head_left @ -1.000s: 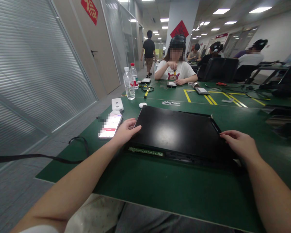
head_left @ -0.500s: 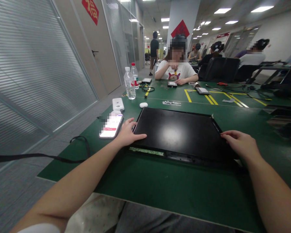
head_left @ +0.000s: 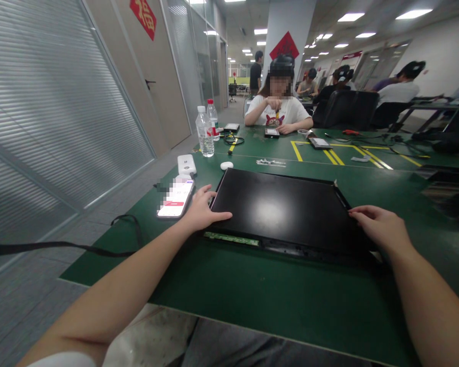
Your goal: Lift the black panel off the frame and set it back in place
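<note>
A black LCD panel lies face up on the green table, inside a thin dark frame. Along its near edge a narrow green circuit board shows. My left hand grips the panel's left edge, its thumb over the top surface and its fingers at the side. At the right edge, my right hand pinches the rim between thumb and fingers; some of its fingertips are hidden.
Left of the panel are a lit phone, a white power bank and a small white case. Two bottles stand farther back. Opposite sits a person near small drives. Cables lie far right.
My hands and the panel hold almost still. The person opposite has lowered a raised hand slightly, and a standing person in the background has shifted right.
</note>
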Demonstrator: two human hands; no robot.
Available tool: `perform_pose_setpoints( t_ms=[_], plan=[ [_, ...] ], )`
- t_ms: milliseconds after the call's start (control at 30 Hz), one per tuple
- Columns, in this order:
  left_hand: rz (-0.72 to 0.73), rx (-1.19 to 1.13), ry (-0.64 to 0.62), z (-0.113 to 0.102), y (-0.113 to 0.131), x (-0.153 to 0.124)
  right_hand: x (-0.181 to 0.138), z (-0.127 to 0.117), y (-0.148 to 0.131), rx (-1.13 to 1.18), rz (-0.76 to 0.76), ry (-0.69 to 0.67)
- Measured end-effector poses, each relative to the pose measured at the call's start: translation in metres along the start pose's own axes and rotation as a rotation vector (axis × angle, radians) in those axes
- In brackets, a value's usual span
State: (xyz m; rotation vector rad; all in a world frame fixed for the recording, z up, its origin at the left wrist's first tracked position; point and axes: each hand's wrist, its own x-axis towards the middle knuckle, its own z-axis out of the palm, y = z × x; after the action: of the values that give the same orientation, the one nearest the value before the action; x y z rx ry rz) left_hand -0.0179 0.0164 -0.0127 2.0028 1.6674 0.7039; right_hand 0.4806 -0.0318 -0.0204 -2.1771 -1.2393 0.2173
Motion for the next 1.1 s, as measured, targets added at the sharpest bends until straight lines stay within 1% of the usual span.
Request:
perform_pose_setpoints(
  t_ms=[200, 433, 733, 900, 1100],
  plan=[
    [-0.006, 0.019, -0.027, 0.005, -0.004, 0.001, -0.001, 0.000, -0.001, -0.018, -0.005, 0.004],
    [-0.021, 0.103, -0.082, 0.006, -0.004, 0.001, 0.000, 0.000, -0.002, -0.008, -0.020, 0.004],
    [0.021, 0.113, -0.069, 0.008, -0.007, 0.001, -0.001, -0.001, -0.005, -0.030, 0.004, 0.002],
    [0.011, 0.129, -0.107, 0.009, -0.003, 0.000, 0.001, 0.001, -0.001, -0.039, -0.023, 0.016],
    [0.096, 0.086, -0.071, 0.014, 0.000, -0.003, 0.000, 0.001, 0.000, -0.054, -0.013, 0.010]
  ],
)
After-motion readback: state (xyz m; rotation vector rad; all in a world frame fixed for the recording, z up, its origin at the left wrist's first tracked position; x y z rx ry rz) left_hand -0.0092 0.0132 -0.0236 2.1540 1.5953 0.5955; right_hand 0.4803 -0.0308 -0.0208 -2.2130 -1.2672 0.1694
